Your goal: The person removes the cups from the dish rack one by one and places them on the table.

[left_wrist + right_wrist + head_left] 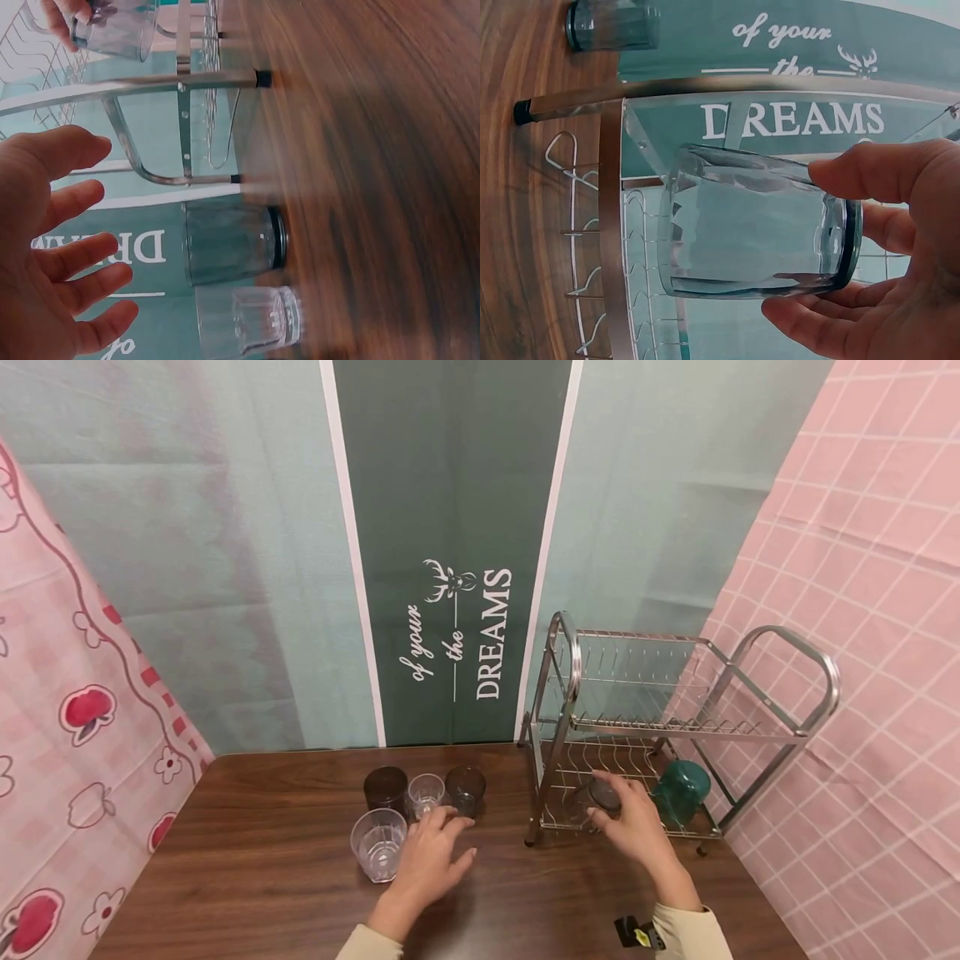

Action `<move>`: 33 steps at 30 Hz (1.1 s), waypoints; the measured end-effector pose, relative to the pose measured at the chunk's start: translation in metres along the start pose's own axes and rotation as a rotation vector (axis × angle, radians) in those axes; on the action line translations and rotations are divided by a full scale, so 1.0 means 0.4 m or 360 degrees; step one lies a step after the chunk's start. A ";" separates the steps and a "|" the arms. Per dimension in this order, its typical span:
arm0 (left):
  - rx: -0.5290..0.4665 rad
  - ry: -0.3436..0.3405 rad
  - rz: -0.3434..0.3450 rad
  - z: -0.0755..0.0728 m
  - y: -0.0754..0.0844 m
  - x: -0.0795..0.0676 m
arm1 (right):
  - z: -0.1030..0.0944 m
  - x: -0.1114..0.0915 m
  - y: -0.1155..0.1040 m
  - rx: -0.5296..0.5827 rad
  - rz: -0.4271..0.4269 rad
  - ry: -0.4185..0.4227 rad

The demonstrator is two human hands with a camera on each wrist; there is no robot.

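Note:
My right hand point(637, 827) grips a grey see-through drinking glass point(750, 225) by its thick base, thumb on one side and fingers on the other. The glass is upside down, mouth toward the lower tier of the metal dish rack point(572, 672). Beside it on that tier stands an upturned teal glass point(682, 792). My left hand point(429, 860) hovers palm inward with fingers apart, holding nothing. Near it on the table stand a large clear glass point(372, 845), a smaller clear glass point(426, 789), a dark brown glass point(386, 788) and a grey glass point(232, 244).
The wooden table point(247, 835) bears everything. The rack's upper tier point(637, 681) of wire slots overhangs the lower one. A black strap point(633, 933) shows by my right sleeve. Patterned cloths point(862, 593) hang behind and at both sides.

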State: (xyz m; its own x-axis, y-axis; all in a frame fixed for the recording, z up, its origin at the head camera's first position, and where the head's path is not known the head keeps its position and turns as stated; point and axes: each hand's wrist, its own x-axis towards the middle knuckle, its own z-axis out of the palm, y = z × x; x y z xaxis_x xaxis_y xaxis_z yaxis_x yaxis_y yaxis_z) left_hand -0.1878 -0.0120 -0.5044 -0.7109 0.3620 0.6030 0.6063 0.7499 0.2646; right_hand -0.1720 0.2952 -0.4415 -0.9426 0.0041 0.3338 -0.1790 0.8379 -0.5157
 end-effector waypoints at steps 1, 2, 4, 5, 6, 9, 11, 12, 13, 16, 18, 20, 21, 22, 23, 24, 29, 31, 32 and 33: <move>-0.0010 0.0001 0.0006 0.004 0.004 0.001 | 0.001 -0.001 -0.002 0.0004 0.0000 -0.0004; -0.0023 -0.0003 0.0008 0.007 0.008 0.001 | 0.001 -0.003 -0.005 0.0009 -0.0001 -0.0008; -0.0091 -0.0014 -0.0002 0.012 0.016 0.002 | 0.002 -0.006 -0.011 0.0025 -0.0005 -0.0003; -0.0137 -0.0027 -0.0007 0.015 0.021 0.002 | 0.003 -0.008 -0.014 0.0038 -0.0011 0.0007; -0.0185 -0.0041 -0.0014 0.018 0.026 0.002 | 0.005 -0.011 -0.018 0.0052 -0.0018 0.0020; -0.0331 -0.0086 -0.0031 0.025 0.039 0.000 | 0.012 -0.020 -0.025 0.0108 -0.0030 0.0069; -0.0418 -0.0108 -0.0040 0.030 0.047 -0.001 | 0.018 -0.028 -0.028 0.0153 -0.0035 0.0105; -0.0453 -0.0111 -0.0049 0.032 0.051 -0.002 | 0.021 -0.032 -0.029 0.0174 -0.0033 0.0114; -0.0485 -0.0111 -0.0057 0.034 0.054 -0.002 | 0.024 -0.036 -0.029 0.0198 -0.0029 0.0120; -0.0602 -0.0095 -0.0088 0.041 0.064 -0.004 | 0.032 -0.048 -0.031 0.0255 -0.0013 0.0130; -0.0683 -0.0069 -0.0107 0.047 0.070 -0.004 | 0.035 -0.056 -0.032 0.0297 0.0004 0.0135; -0.0757 -0.0040 -0.0125 0.054 0.075 -0.002 | 0.040 -0.061 -0.034 0.0338 0.0020 0.0147; -0.0784 -0.0027 -0.0135 0.058 0.077 -0.002 | 0.042 -0.064 -0.034 0.0366 0.0035 0.0149; -0.0808 -0.0019 -0.0146 0.061 0.079 -0.002 | 0.045 -0.065 -0.035 0.0395 0.0050 0.0152; -0.0821 -0.0015 -0.0156 0.064 0.081 -0.001 | 0.048 -0.067 -0.035 0.0425 0.0070 0.0154; -0.0830 -0.0013 -0.0159 0.067 0.083 -0.001 | 0.052 -0.069 -0.034 0.0455 0.0091 0.0154; -0.0922 -0.0036 -0.0200 0.076 0.094 -0.001 | 0.070 -0.075 -0.034 0.0721 0.0180 0.0139; -0.0984 -0.0037 -0.0230 0.077 0.099 -0.001 | 0.078 -0.076 -0.034 0.0832 0.0191 0.0136; -0.1008 -0.0039 -0.0249 0.078 0.102 -0.001 | 0.083 -0.077 -0.033 0.0883 0.0198 0.0138; -0.1038 -0.0039 -0.0268 0.079 0.104 -0.002 | 0.087 -0.078 -0.033 0.0934 0.0201 0.0139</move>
State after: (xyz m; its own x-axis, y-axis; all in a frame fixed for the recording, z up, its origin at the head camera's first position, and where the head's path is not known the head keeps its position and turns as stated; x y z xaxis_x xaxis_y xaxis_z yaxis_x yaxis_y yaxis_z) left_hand -0.1732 0.0365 -0.5177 -0.8179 0.2876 0.4983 0.5719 0.3120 0.7587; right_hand -0.1500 0.2650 -0.4727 -0.9446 0.1493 0.2922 -0.2161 0.3870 -0.8964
